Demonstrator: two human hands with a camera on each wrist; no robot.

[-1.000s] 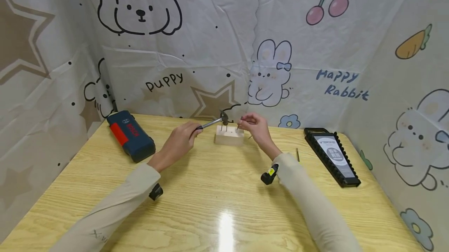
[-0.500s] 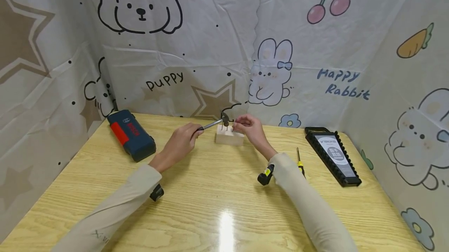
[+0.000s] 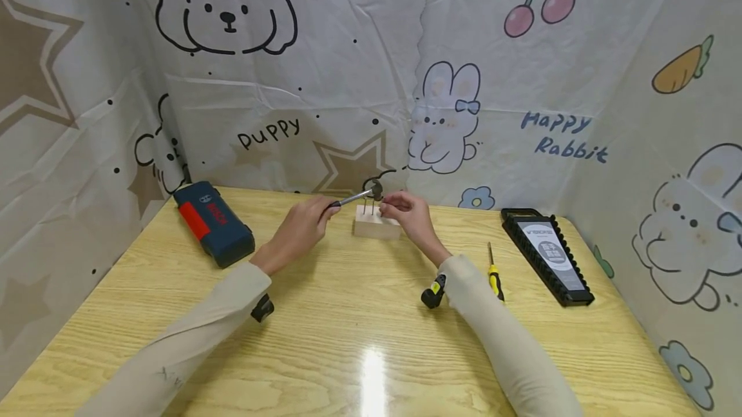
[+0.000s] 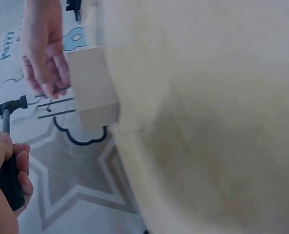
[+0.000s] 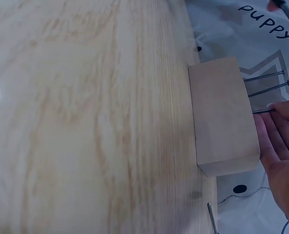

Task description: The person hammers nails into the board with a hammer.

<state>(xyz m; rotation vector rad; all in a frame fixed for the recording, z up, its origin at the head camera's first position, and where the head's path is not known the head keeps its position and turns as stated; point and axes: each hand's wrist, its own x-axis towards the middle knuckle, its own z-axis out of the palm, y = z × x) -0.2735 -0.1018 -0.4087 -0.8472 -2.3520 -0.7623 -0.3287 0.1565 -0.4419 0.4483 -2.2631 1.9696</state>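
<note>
The left sleeve [image 3: 191, 333], toward eight o'clock, is beige with small dark lettering [image 3: 169, 376] (too faint to read); the right sleeve [image 3: 501, 333], toward five, matches its colour. Beside the first sits a black camera [image 3: 263, 309]; beside the second, a yellow-patched camera [image 3: 431, 295].

pale wooden block [image 3: 377, 229], three thin upright nails [image 5: 269, 89] at its top, black-handled hammer [image 3: 355, 197] aslant near them
</note>
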